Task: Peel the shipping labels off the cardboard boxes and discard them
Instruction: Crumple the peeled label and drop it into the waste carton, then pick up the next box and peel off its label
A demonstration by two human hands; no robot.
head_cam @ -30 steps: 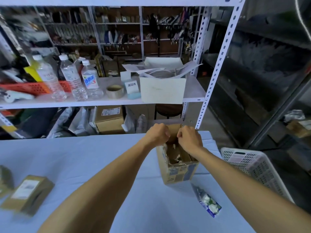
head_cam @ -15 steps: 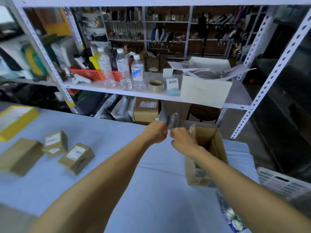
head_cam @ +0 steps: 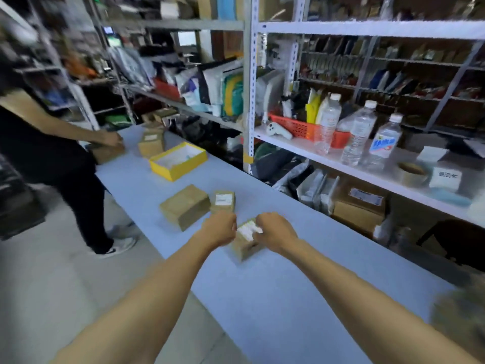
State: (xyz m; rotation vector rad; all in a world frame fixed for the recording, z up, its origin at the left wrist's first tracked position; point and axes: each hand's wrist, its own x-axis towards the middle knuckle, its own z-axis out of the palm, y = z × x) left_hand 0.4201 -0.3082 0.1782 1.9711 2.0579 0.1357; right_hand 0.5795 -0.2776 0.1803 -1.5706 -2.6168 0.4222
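A small cardboard box (head_cam: pixel 245 249) with a white shipping label (head_cam: pixel 246 229) sits on the pale blue table (head_cam: pixel 275 298) in the middle of the view. My left hand (head_cam: pixel 220 229) is curled against its left side and my right hand (head_cam: pixel 275 232) against its right side, fingers over the label's edge. The picture is blurred, so the exact grip is unclear. Just beyond lie a second labelled box (head_cam: pixel 223 200) and a larger plain box (head_cam: pixel 185 206).
A yellow open box (head_cam: pixel 178 160) and more cardboard boxes (head_cam: pixel 152 143) lie farther along the table, where another person (head_cam: pixel 47 143) handles one. A metal shelf (head_cam: pixel 328 158) with water bottles, an orange basket and tape runs along the right. A blurred brown shape (head_cam: pixel 462 311) sits at the right edge.
The view has swung left, away from the open carton at the table's end. Both hands moved with it and now close in on a small labelled box.
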